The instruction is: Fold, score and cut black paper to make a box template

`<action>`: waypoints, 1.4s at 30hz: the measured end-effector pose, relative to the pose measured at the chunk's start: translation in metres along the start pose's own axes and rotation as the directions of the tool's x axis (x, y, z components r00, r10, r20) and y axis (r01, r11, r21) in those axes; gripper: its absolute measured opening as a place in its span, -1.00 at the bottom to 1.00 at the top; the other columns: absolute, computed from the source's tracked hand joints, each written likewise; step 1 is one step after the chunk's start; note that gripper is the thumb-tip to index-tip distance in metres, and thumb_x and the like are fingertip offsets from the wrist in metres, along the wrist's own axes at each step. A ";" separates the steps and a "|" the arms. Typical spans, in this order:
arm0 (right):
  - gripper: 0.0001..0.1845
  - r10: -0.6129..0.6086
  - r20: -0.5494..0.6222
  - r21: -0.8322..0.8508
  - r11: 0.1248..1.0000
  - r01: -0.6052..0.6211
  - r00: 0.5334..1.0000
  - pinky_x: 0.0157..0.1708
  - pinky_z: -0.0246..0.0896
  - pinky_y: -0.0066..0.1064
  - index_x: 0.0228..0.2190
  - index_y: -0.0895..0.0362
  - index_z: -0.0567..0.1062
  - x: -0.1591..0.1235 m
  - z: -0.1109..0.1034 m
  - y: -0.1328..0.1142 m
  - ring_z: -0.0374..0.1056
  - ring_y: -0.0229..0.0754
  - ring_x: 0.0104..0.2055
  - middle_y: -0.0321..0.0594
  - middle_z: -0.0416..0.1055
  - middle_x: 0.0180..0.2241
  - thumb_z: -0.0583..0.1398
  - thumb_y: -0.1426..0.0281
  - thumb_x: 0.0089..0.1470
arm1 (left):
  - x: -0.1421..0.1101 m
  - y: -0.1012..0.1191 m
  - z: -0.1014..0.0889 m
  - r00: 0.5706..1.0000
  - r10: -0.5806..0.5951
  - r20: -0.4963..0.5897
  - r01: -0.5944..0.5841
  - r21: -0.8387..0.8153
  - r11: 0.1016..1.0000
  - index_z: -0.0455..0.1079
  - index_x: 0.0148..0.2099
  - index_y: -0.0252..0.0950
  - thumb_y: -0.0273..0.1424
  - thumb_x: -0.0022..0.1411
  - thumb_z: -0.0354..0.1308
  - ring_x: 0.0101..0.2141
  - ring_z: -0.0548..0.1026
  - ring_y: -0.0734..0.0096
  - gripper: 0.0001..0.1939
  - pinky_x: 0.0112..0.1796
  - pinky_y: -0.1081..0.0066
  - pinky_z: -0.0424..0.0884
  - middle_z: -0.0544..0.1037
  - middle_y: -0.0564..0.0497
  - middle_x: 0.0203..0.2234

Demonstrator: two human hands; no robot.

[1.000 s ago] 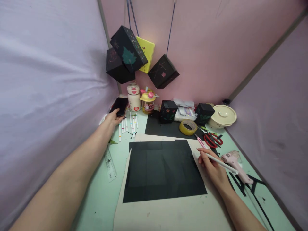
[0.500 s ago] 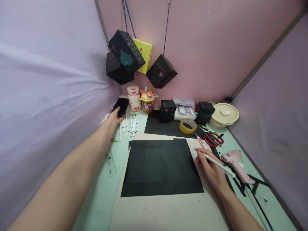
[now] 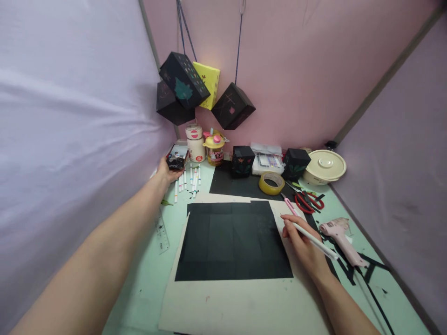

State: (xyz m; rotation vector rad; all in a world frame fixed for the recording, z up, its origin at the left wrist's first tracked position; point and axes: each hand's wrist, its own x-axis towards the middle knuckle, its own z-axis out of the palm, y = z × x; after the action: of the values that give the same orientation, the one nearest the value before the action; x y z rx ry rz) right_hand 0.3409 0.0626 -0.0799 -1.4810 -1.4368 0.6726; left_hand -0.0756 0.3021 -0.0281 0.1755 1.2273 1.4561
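At the far left, my left hand (image 3: pixel 168 172) is closed around the lower left edge of a phone (image 3: pixel 178 157), whose screen is lit with a picture. My right hand (image 3: pixel 304 244) pinches a slim white pen (image 3: pixel 316 241) beside the right edge of a black paper sheet (image 3: pixel 233 244). The pen slants, one end towards the sheet and the other towards the lower right. The black sheet shows faint fold lines and lies flat on a larger off-white board (image 3: pixel 226 304). Several white markers (image 3: pixel 191 179) lie next to my left hand.
Beyond the sheet are a yellow tape roll (image 3: pixel 271 183), a pink cutter (image 3: pixel 289 205), red-handled scissors (image 3: pixel 307 202) and a lidded bowl (image 3: pixel 324 165). A glue gun (image 3: pixel 344 241) lies at right, a clear ruler (image 3: pixel 161 235) at left. Decorated black boxes (image 3: pixel 233 107) hang above.
The phone's screen has gone from dark to lit, and my left thumb has come off it. My right hand still holds the pen, almost unmoved. The view has shifted slightly.
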 end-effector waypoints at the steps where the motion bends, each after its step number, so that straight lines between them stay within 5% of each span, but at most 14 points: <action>1: -0.67 0.002 0.002 -0.004 1.000 -0.002 1.000 -0.42 0.22 -0.35 -0.19 0.08 0.51 0.000 0.000 -0.001 0.34 -0.18 -0.46 -0.28 0.40 -0.51 0.12 0.12 0.21 | -0.002 0.001 -0.003 1.000 0.012 0.000 -0.012 0.053 0.999 0.36 -0.01 -0.27 -0.02 0.41 -0.19 -0.40 0.54 0.32 -0.51 -0.41 0.36 0.52 0.51 -0.06 -0.39; 5: -0.67 -0.014 0.013 -0.025 1.000 0.014 1.000 -0.38 0.22 -0.36 -0.17 0.09 0.51 -0.001 -0.001 0.000 0.34 -0.19 -0.44 -0.27 0.41 -0.48 0.12 0.13 0.22 | -0.016 0.000 -0.020 0.995 0.082 0.063 -0.099 0.333 0.938 0.40 -0.08 -0.33 -0.05 0.39 -0.21 -0.30 0.59 0.12 -0.48 -0.35 0.21 0.55 0.55 -0.22 -0.35; 8: -0.67 -0.015 0.010 -0.038 0.999 0.015 1.000 -0.38 0.22 -0.37 -0.17 0.09 0.51 -0.001 -0.001 0.002 0.34 -0.19 -0.44 -0.27 0.43 -0.47 0.12 0.13 0.22 | -0.027 -0.006 -0.034 0.967 0.218 0.132 -0.255 0.538 0.803 0.41 -0.15 -0.37 -0.15 0.33 -0.08 -0.23 0.59 0.03 -0.60 -0.22 0.10 0.52 0.57 -0.28 -0.31; 10: -0.67 -0.013 0.013 -0.049 0.999 0.013 1.000 -0.37 0.22 -0.37 -0.16 0.08 0.51 0.000 0.000 0.003 0.34 -0.20 -0.43 -0.27 0.43 -0.47 0.12 0.13 0.22 | -0.030 -0.011 -0.042 0.901 0.388 0.193 -0.416 0.638 0.648 0.39 -0.12 -0.34 -0.21 0.30 -0.04 -0.11 0.54 0.03 -0.68 -0.07 0.05 0.44 0.58 -0.24 -0.20; 12: -0.67 -0.016 0.018 -0.060 0.998 0.017 1.000 -0.37 0.22 -0.38 -0.16 0.08 0.51 0.000 0.000 0.004 0.34 -0.20 -0.43 -0.27 0.43 -0.47 0.12 0.14 0.22 | -0.030 -0.016 -0.046 0.787 0.545 0.288 -0.561 0.701 0.440 0.38 -0.06 -0.26 -0.28 0.28 -0.03 0.08 0.41 0.06 -0.72 0.12 0.03 0.26 0.53 -0.15 -0.03; 15: -0.67 -0.021 0.019 -0.071 0.997 0.023 1.000 -0.36 0.23 -0.39 -0.17 0.09 0.52 0.000 0.000 0.005 0.35 -0.21 -0.43 -0.28 0.43 -0.48 0.12 0.14 0.22 | -0.025 -0.021 -0.047 0.631 0.631 0.452 -0.662 0.738 0.134 0.38 0.00 -0.20 -0.40 0.22 0.01 0.23 0.20 0.05 -0.70 0.24 -0.02 -0.06 0.48 -0.06 0.08; 18: -0.67 -0.011 0.017 -0.073 0.997 0.012 1.000 -0.38 0.24 -0.41 -0.17 0.09 0.52 0.000 -0.001 0.005 0.35 -0.21 -0.44 -0.28 0.43 -0.48 0.12 0.14 0.22 | -0.017 -0.025 -0.046 0.550 0.619 0.560 -0.666 0.742 -0.078 0.36 0.05 -0.22 -0.45 0.18 0.02 0.20 0.20 -0.05 -0.63 0.20 -0.12 -0.11 0.51 -0.11 0.04; 22: -0.68 -0.004 0.019 -0.076 0.997 0.005 1.000 -0.38 0.26 -0.42 -0.17 0.09 0.52 0.000 -0.001 0.005 0.35 -0.21 -0.44 -0.29 0.42 -0.49 0.13 0.14 0.22 | -0.009 -0.025 -0.047 0.497 0.600 0.627 -0.639 0.732 -0.236 0.35 0.06 -0.23 -0.45 0.18 0.01 0.16 0.26 -0.07 -0.62 0.15 -0.13 -0.03 0.53 -0.12 0.01; 26: -0.68 -0.004 0.014 -0.066 0.998 0.005 1.000 -0.39 0.27 -0.42 -0.18 0.09 0.52 0.000 0.000 0.004 0.35 -0.21 -0.44 -0.28 0.42 -0.49 0.13 0.15 0.21 | -0.010 -0.019 -0.045 0.441 0.665 0.602 -0.608 0.746 -0.272 0.31 0.09 -0.25 -0.43 0.23 -0.03 0.15 0.27 -0.04 -0.63 0.12 -0.08 0.07 0.50 -0.13 0.05; 31: -0.69 -0.006 0.011 -0.081 0.997 0.006 1.000 -0.41 0.27 -0.43 -0.19 0.09 0.53 0.001 0.000 0.005 0.35 -0.22 -0.45 -0.28 0.42 -0.50 0.13 0.15 0.21 | -0.011 -0.020 -0.033 0.360 0.814 0.457 -0.677 0.728 -0.109 0.27 0.04 -0.22 -0.50 0.18 -0.04 0.08 0.38 0.13 -0.64 0.11 0.08 0.22 0.55 -0.03 -0.04; 37: -0.68 -0.019 0.002 -0.126 0.992 0.019 1.000 -0.43 0.27 -0.44 -0.21 0.08 0.54 0.002 -0.001 0.008 0.37 -0.22 -0.47 -0.29 0.42 -0.52 0.13 0.14 0.20 | 0.012 -0.005 -0.023 0.389 0.827 0.405 -0.668 0.743 -0.050 0.18 0.09 -0.33 -0.62 0.09 -0.12 -0.01 0.49 0.26 -0.51 0.07 0.22 0.33 0.55 -0.13 -0.10; 42: -0.67 -0.050 -0.017 -0.165 0.985 0.046 0.999 -0.43 0.30 -0.45 -0.22 0.08 0.55 0.004 -0.002 0.012 0.39 -0.21 -0.48 -0.28 0.44 -0.52 0.13 0.13 0.18 | 0.038 0.030 -0.014 0.471 0.740 0.480 -0.631 0.770 -0.097 0.29 0.06 -0.34 -0.64 0.03 -0.08 0.04 0.47 0.21 -0.49 0.09 0.22 0.33 0.55 -0.14 -0.04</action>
State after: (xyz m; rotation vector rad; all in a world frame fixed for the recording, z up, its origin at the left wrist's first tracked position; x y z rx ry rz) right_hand 0.3486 0.0675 -0.0891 -1.5696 -1.5373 0.5167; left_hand -0.1168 0.3309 -0.0315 1.8694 2.1206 1.3649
